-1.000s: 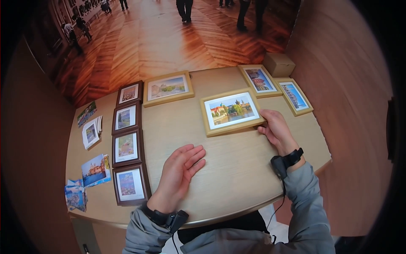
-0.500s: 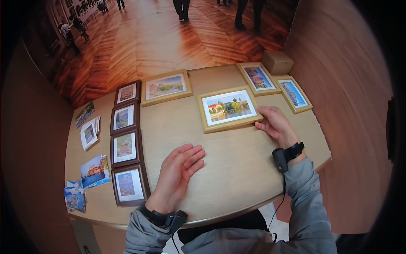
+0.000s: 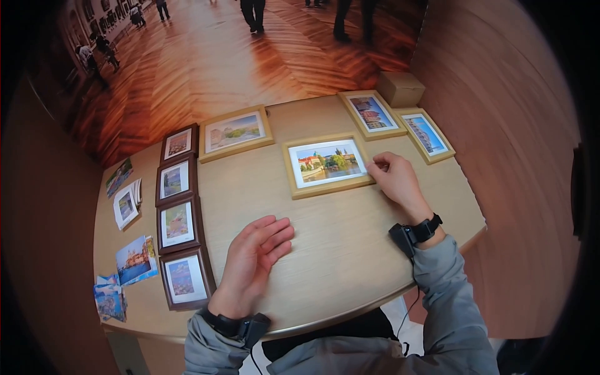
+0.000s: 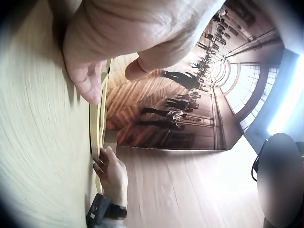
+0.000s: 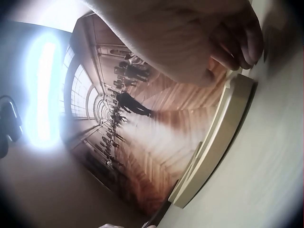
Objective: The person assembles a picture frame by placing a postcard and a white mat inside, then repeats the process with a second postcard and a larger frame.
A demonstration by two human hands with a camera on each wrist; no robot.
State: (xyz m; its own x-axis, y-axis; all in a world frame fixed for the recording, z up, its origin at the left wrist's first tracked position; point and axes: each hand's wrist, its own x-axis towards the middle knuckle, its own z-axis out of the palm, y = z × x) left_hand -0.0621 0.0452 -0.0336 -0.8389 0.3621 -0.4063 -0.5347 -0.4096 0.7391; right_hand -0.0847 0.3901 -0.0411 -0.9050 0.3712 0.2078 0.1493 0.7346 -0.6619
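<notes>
Fingers of the left hand (image 3: 250,257) lie loosely extended, with the thumb apart from them, and hold nothing; the hand is nearer the person than the riverside-picture frame (image 3: 332,185), and whether it touches the table (image 3: 312,256) cannot be told. The right hand (image 3: 397,181) is bent at the frame's right edge, its curled fingertips at the border by the lower right corner; whether they pinch the wood or only touch it cannot be told. The two hands are well apart. The frame lies on the table beyond the left hand, its picture facing up.

Half a second ago, the right hand's lower fingers showed under that corner; now the back of the hand is turned up and those fingers are hidden. The left hand keeps much the same pose.

Left of the frame run four dark frames (image 3: 193,181) in a column, each holding a picture, and farther left lie loose photos (image 3: 135,261). Beyond the frame to the left is a pale frame (image 3: 237,148) with a landscape; beyond it to the right are two light-wood frames (image 3: 386,134) holding building pictures. Behind these stands a cardboard box (image 3: 400,90), closed, its contents hidden. Farthest is the printed backdrop (image 3: 237,75).
</notes>
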